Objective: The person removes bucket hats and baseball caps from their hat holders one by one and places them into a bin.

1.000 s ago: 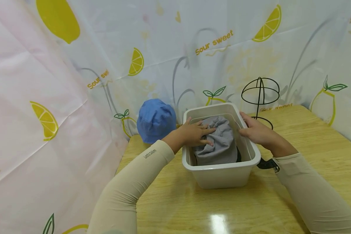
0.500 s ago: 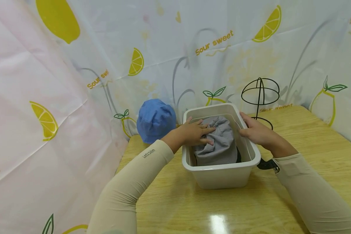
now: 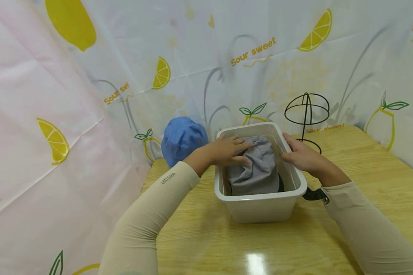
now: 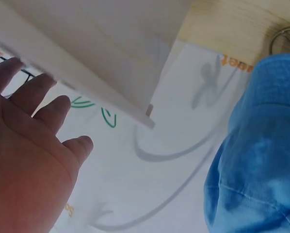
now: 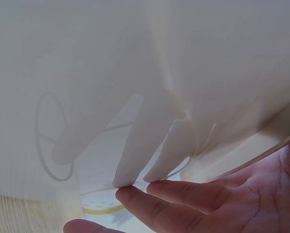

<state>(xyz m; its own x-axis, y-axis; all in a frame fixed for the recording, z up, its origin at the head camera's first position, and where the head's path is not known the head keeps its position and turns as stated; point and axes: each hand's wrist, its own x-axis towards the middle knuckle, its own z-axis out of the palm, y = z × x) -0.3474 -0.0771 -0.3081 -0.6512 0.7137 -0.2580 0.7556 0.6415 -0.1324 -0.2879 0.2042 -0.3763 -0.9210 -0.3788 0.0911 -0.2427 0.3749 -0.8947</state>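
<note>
A white plastic bin (image 3: pixel 261 209) stands on the wooden table, and a crumpled grey cloth hat (image 3: pixel 258 173) lies inside it, with something dark at its lower right edge. My left hand (image 3: pixel 228 151) reaches over the bin's left rim, its fingers spread above the hat; whether they touch the cloth I cannot tell. At the right rim my right hand (image 3: pixel 304 156) grips the bin, thumb on the inner side and fingers along the outer wall (image 5: pixel 135 97). In the left wrist view the left hand (image 4: pixel 31 145) has its fingers extended beside the rim.
A blue bucket hat (image 3: pixel 184 141) stands to the left of the bin, a wire ring (image 4: pixel 283 36) showing near it. Behind the right hand is a black wire hat stand (image 3: pixel 304 124). A lemon-print curtain (image 3: pixel 192 46) hangs behind the table (image 3: pixel 199 240).
The left hand has lifted slightly and drawn back a little to the left, with its fingers higher over the grey hat. The right hand and the bin have stayed put.
</note>
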